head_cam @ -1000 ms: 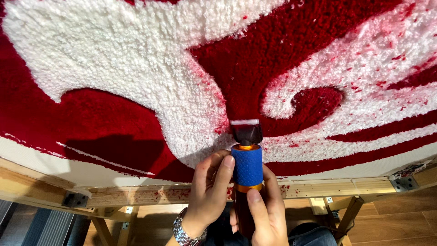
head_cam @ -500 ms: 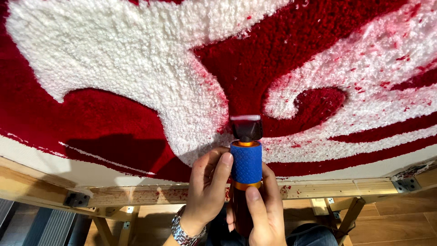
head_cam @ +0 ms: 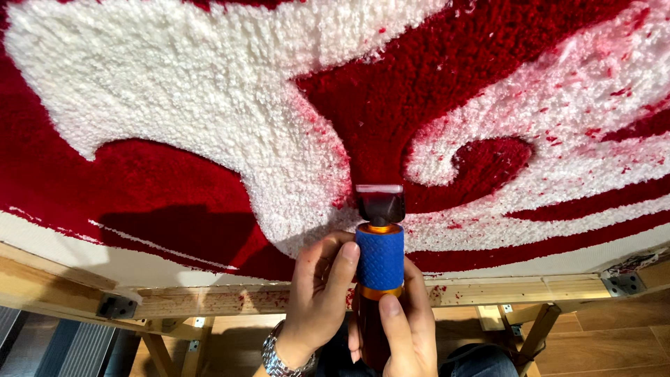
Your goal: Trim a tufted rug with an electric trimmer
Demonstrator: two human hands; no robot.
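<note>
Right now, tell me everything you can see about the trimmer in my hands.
The trimmer is a handheld tool with a blue, bumpy grip sleeve, orange rings above and below it, and a dark head ending in a pale blade edge. It points up the picture, its head pressed against the red and white tufted rug. The left hand and right hand both wrap its handle.

A rug-making workshop here: a red-and-white tufted rug (head_cam: pixel 209 105) stretched on a bracketed wooden frame (head_cam: pixel 488 287), plank floor (head_cam: pixel 614 328) below the frame.
</note>
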